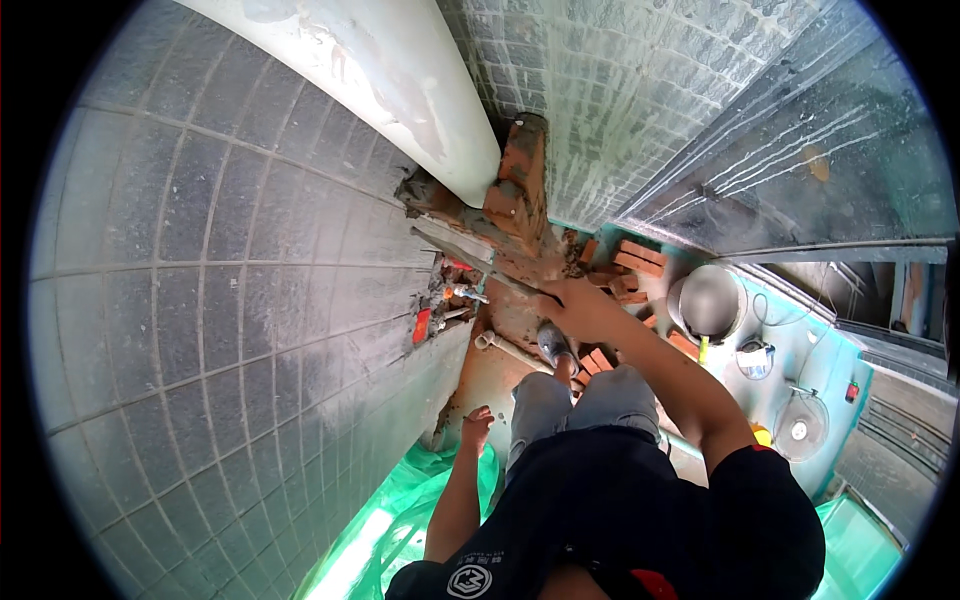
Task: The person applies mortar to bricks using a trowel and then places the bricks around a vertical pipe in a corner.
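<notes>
Looking down from the head camera, one right hand (578,303) grips the handle of one trowel (462,252), fingers closed around it; the blade's long axis runs up-left from the hand toward the brick stack (520,190) under one white pipe (400,80). One left hand (476,428), fingers loosely curled, rests empty against the tiled wall (220,300).

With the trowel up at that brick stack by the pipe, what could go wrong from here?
The right hand holds the trowel at full stretch; a slip could knock wet mortar or the top brick loose. Loose bricks and a pan crowd the floor by the shoe, a likely trip. The left hand hangs free, bracing nothing.
</notes>
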Action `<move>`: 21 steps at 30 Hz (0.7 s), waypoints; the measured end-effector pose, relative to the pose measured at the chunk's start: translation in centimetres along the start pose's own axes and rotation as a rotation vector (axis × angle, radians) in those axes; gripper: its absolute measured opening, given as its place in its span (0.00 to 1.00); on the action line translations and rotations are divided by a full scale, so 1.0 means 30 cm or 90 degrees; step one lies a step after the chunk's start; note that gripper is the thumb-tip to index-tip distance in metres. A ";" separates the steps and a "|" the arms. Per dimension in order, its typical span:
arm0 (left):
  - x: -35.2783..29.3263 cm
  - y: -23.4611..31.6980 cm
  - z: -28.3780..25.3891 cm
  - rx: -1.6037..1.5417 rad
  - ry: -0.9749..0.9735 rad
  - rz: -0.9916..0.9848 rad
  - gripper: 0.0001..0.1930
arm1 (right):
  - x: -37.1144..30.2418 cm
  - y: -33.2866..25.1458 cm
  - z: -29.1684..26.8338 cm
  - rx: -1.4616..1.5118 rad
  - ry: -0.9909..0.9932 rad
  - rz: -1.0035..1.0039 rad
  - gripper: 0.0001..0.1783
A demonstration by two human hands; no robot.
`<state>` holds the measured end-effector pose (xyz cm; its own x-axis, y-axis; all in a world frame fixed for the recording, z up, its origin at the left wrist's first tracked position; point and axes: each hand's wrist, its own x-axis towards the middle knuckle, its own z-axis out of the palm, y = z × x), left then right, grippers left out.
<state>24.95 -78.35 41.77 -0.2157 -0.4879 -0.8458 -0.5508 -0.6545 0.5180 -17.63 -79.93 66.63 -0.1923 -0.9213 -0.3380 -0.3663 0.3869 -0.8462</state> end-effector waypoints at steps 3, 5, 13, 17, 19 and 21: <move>0.015 0.053 0.022 0.026 -0.005 0.022 0.15 | -0.130 0.148 0.004 -0.019 -0.004 0.073 0.18; 0.035 0.077 0.046 0.012 -0.002 0.000 0.17 | -0.237 0.254 0.026 0.005 0.058 0.120 0.20; 0.131 0.067 0.157 0.206 -0.091 -0.006 0.10 | -0.772 0.710 0.179 -0.112 0.108 0.515 0.23; 0.212 0.172 0.277 0.338 -0.170 -0.003 0.06 | -1.102 0.902 0.249 -0.104 0.157 0.657 0.25; 0.237 0.234 0.373 0.368 -0.173 0.015 0.07 | -1.201 0.935 0.253 -0.078 0.191 0.689 0.25; 0.221 0.323 0.457 0.406 -0.153 0.024 0.13 | -1.257 0.956 0.231 0.049 0.193 0.768 0.25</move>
<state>7.13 -80.01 39.43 -0.3760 -0.3134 -0.8720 -0.8913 -0.1349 0.4328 -14.58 -34.35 52.24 -0.5743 0.0709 -0.8156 0.2428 0.9662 -0.0869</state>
